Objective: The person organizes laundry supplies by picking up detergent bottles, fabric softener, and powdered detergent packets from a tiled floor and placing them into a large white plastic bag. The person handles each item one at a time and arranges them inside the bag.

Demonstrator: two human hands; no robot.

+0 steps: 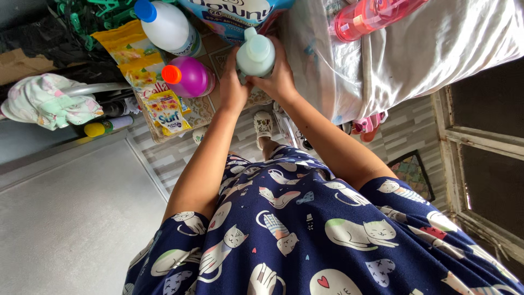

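Note:
Both my hands hold a pale mint-green bottle (255, 54) with a matching cap, lifted in front of me. My left hand (232, 82) grips its left side, and my right hand (279, 76) wraps around its right side and back. The cap points away from me. Just left of it a purple bottle with an orange cap (191, 77) lies on a patterned shelf top (207, 106). I wear a dark blue dress printed with cats (305, 235).
A white bottle with a blue cap (166, 26), yellow sachets (164, 109) and a blue refill pouch (234, 11) crowd the shelf. A pink drinking bottle (371, 13) lies on a white covered surface (431, 52). Grey appliance lid (71, 218) left, window frame (480, 142) right.

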